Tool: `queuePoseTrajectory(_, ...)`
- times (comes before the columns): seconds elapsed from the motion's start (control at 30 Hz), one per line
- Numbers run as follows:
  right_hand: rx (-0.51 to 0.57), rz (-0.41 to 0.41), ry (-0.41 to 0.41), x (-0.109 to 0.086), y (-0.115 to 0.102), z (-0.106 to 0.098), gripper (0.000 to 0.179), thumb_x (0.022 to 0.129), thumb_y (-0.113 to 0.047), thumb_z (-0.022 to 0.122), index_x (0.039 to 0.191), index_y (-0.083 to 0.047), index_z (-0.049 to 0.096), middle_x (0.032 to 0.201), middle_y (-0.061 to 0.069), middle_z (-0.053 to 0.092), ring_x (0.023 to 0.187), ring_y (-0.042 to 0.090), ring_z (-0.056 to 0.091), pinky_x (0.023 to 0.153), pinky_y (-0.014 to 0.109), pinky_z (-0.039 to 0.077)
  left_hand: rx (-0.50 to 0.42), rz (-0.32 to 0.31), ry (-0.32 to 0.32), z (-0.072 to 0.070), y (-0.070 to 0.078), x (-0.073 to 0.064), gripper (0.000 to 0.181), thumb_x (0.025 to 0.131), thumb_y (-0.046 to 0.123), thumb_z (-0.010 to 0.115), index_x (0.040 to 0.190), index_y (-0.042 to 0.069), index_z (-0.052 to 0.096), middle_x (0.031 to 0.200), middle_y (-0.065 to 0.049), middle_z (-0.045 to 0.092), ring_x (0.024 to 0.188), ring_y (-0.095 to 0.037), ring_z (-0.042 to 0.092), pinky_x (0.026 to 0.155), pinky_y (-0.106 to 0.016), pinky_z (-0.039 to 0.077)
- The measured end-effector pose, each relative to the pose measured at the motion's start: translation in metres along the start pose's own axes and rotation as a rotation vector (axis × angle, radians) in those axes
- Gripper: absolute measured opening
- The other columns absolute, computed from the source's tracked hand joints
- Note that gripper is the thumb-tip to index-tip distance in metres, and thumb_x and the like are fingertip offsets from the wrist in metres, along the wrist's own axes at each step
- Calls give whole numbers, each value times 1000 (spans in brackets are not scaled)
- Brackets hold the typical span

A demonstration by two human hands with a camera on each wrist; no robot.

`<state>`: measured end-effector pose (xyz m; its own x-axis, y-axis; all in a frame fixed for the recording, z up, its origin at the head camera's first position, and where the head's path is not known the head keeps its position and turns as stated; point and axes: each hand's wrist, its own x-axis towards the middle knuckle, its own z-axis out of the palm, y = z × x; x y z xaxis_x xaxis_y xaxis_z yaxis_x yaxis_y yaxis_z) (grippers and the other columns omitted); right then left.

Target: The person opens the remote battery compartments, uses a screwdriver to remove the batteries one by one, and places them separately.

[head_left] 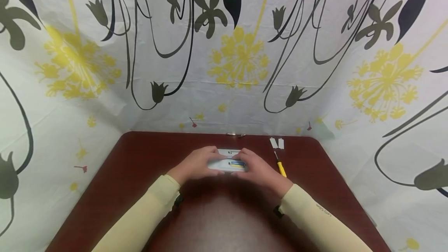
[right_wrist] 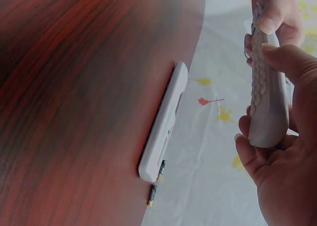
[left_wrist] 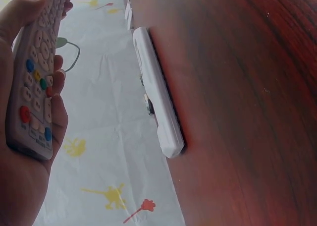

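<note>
Both hands hold a white remote control [head_left: 220,165] above the table, its back towards the head view and its battery compartment uncovered, with something blue and yellow inside. My left hand [head_left: 197,162] grips one end; the left wrist view shows the remote's coloured buttons [left_wrist: 37,92]. At the other end, my right hand [head_left: 260,168] has its thumb on one side and fingers curled round the other, as the right wrist view of the remote [right_wrist: 271,107] shows. Beyond the hands, a second white remote control [head_left: 224,152] lies on the table, its compartment side up.
Two small batteries [head_left: 231,134] lie by the table's back edge. To the right are two white battery covers [head_left: 273,143] and a screwdriver with a yellow handle [head_left: 281,168]. A flower-patterned sheet [head_left: 217,108] hangs round the dark red table [head_left: 147,158].
</note>
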<state>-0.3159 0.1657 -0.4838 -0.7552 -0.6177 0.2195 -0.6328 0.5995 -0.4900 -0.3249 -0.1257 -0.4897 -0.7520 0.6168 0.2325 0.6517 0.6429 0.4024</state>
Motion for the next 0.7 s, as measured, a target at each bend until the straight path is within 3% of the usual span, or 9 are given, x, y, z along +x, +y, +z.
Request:
queuePoseTrajectory(0.47,16,27,9,1,1,4,49,92,-45,92,133,-26,72,123,-14,57,109,9,57,93,29,59,-5,29,22,1,1,-2,58,95,62,82,146,36,73,120,11,63,102,-10,58,86,-31,52)
queuePoseTrajectory(0.7,17,32,19,0,1,8,50,91,-49,92,132,-26,73,121,-14,56,108,9,57,90,29,59,26,1,-7,4,0,-3,60,95,64,81,146,35,72,133,9,66,112,-11,59,96,-34,54)
